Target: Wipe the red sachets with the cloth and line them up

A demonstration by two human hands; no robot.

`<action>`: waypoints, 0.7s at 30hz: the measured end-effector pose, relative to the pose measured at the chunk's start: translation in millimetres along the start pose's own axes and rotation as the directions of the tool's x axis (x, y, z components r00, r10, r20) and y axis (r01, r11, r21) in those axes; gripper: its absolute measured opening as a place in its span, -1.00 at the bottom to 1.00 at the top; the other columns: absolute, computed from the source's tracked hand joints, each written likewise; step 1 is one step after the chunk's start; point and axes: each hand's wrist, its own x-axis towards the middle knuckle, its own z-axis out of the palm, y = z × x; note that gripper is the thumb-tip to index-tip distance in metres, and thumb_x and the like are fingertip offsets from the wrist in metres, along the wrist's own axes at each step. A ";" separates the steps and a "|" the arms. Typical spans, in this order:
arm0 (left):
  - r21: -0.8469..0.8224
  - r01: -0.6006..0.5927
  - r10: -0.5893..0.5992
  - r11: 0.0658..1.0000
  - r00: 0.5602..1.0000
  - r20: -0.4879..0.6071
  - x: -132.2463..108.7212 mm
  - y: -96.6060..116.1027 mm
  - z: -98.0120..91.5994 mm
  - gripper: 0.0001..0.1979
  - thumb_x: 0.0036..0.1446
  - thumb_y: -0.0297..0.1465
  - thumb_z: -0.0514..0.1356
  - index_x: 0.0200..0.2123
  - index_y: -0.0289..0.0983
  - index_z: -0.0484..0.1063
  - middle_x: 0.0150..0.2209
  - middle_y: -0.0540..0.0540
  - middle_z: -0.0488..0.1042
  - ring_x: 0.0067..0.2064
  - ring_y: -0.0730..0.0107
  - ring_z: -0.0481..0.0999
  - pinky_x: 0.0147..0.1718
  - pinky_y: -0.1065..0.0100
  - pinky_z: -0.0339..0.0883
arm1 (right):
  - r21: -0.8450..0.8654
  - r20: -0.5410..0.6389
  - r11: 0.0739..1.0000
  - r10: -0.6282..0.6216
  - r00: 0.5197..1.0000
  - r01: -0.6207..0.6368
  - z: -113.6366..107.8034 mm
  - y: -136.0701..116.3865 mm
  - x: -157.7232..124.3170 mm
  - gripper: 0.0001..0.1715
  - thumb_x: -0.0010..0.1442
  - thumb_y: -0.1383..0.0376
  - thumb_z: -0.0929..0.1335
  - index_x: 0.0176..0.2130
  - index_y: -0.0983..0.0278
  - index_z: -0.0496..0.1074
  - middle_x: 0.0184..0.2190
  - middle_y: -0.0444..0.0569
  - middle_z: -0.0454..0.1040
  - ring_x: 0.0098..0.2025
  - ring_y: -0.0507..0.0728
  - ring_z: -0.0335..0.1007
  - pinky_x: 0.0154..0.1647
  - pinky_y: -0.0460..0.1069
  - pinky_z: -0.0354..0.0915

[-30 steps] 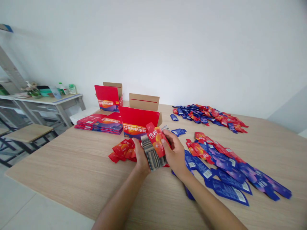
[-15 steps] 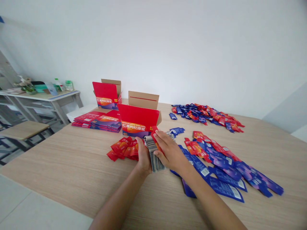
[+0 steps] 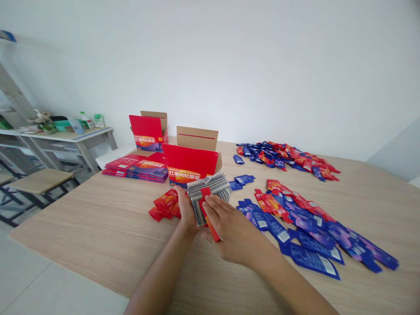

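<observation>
My left hand (image 3: 186, 209) grips the left side of a folded striped grey, white and black cloth (image 3: 210, 186), held above the table. A narrow red strip with an orange part (image 3: 206, 192) lies across the cloth; it looks like one of the red sleeves. My right hand (image 3: 226, 223) is closed over this red piece, its fingers lying along it and against the cloth, the thumb tucked below. Just left of my left hand lies a small pile of red sachet-like packets (image 3: 166, 203), partly hidden by that hand.
Behind the hands stands an open red carton (image 3: 192, 159), with another red carton (image 3: 147, 131) further left. Flattened red cartons (image 3: 138, 166) are stacked beside them. Flat blue and red sleeves (image 3: 302, 227) spread on the right; a heap of small packets (image 3: 285, 155) lies behind.
The cloth has been raised and tilted, so its top and front show more. My right hand has slid down and toward me over the red piece. The view has shifted slightly left.
</observation>
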 end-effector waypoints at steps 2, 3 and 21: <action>0.006 -0.018 0.018 1.000 1.000 0.012 -0.2 -1.9 0.1 -0.06 0.16 0.26 -0.23 0.05 -0.41 0.49 -0.05 -0.33 0.59 0.13 -0.07 0.49 0.21 0.00 0.23 | -0.026 0.014 0.999 0.036 0.999 -0.036 -0.9 -3.8 -0.8 -0.20 0.15 0.23 0.43 0.26 0.54 0.23 0.29 0.41 0.20 0.37 0.41 0.07 0.38 0.32 0.06; 0.010 -0.023 0.023 1.000 1.000 0.013 0.0 -2.7 -0.3 -0.06 0.17 0.25 -0.23 0.06 -0.42 0.48 -0.04 -0.33 0.59 0.13 -0.06 0.49 0.22 0.01 0.22 | -0.039 0.022 0.998 0.043 0.999 -0.042 -1.0 -4.4 -0.7 -0.15 0.12 0.22 0.44 0.27 0.56 0.21 0.30 0.43 0.18 0.38 0.43 0.03 0.39 0.35 0.00; 0.023 0.037 -0.039 0.999 0.996 0.086 5.0 -4.0 -4.4 -0.02 0.15 0.27 -0.29 -0.03 -0.44 0.52 -0.12 -0.33 0.61 0.09 -0.05 0.52 0.19 0.02 0.25 | 0.023 0.103 0.999 -0.033 0.994 0.031 -17.9 14.9 -0.3 -0.23 0.14 0.18 0.38 0.24 0.51 0.27 0.33 0.36 0.16 0.37 0.32 0.09 0.36 0.21 0.09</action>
